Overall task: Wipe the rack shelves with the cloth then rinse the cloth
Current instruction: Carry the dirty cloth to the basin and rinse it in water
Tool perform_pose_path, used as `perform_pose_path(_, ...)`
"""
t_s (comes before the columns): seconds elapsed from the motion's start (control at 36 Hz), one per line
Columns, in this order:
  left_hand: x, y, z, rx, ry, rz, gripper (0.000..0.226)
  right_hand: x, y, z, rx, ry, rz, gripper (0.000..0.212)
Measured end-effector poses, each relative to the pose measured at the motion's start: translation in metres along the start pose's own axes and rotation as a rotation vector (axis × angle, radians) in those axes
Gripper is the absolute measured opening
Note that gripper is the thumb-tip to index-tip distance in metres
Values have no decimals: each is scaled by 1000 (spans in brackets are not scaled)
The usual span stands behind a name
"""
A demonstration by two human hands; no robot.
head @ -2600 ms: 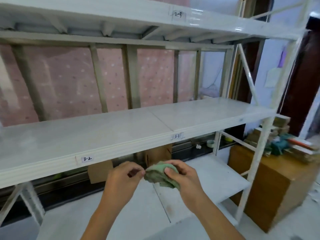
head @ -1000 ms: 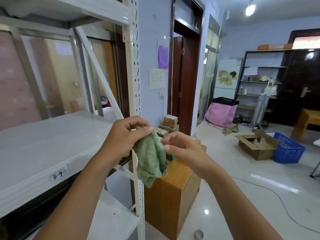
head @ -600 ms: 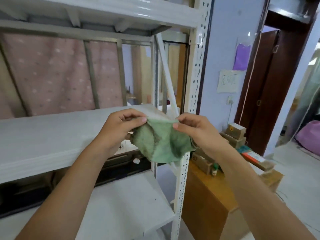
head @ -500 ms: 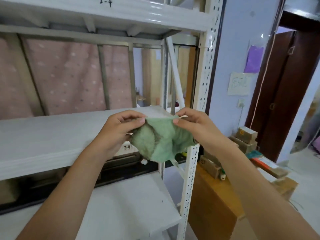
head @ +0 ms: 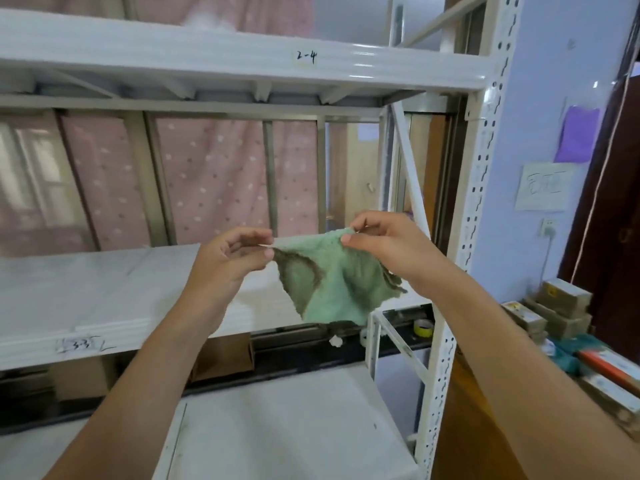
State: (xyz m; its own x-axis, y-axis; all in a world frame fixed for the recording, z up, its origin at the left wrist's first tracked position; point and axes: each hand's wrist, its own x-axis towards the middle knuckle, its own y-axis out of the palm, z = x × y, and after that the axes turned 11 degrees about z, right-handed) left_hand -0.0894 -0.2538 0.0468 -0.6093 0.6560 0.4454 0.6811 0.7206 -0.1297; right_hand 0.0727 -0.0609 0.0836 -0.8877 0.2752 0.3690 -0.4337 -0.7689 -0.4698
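Here, held taut in the air: a green cloth (head: 332, 282), pinched at its two top corners.

Fuzzy, ragged-edged terry, darkly soiled in patches, sagged to a point below both pinches. Left hand (head: 230, 261) nipped one corner between thumb and forefinger, other fingers curled loose; right hand (head: 388, 245) likewise clamped the opposite corner. Behind and below the grips, smooth white rack shelves (head: 104, 292); beside the right hand, a perforated metal upright (head: 478, 202).

Looks like a storeroom in a home or small office. White boltless steel rack (head: 481, 188) fills the view, shelves hand-labelled "2-4" (head: 307, 57) and "3-3" (head: 77, 345). Pink dotted curtain (head: 214, 174) at 12 o'clock, behind it. Small cartons (head: 554, 306) stacked at 3 o'clock, wall socket (head: 548, 227) and paper notes (head: 543, 187) above.
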Motion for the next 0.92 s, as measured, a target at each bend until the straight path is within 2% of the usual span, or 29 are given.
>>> perform_pose_path(0.06, -20, 7, 8, 127, 42, -145, 18, 7, 7, 2, 68, 71, -4, 15)
perform_pose_path(0.11, -45, 20, 17, 236, 109, -181, 15, 13, 14, 0, 139, 121, -2, 12)
perform_pose_path(0.17, -63, 35, 27, 305, 152, -109, 16, 14, 20, -1, 166, 133, 24, 12)
perform_pose_path(0.25, -68, 54, 40, 472, 161, 3, 33, 11, 27, -3, 200, 97, 111, 13)
perform_pose_path(0.33, -58, 58, 39, 444, 102, -7, 47, 7, 29, -3, 195, 39, 147, 22)
perform_pose_path(0.39, -51, 54, 37, 401, 75, -4, 50, 3, 26, -3, 193, 1, 162, 16)
perform_pose_path(0.5, -40, 43, 37, 467, 64, 11, 53, -4, 17, -4, 213, -49, 155, 4)
perform_pose_path(0.58, -31, 39, 35, 477, 72, 94, 35, -10, 12, -3, 205, -61, 139, 8)
perform_pose_path(0.67, -25, 40, 30, 385, 49, 137, 22, -18, 6, -3, 83, -32, 70, 8)
perform_pose_path(0.75, -21, 39, 24, 356, 47, 134, 19, -32, -5, -4, -257, 48, -101, 14)
perform_pose_path(0.83, -19, 40, 16, 347, 57, 201, 16, -47, -9, -7, -509, 89, -220, 14)
perform_pose_path(0.92, -17, 46, 9, 364, 61, 281, 13, -59, 0, -12, -564, 86, -70, 38)
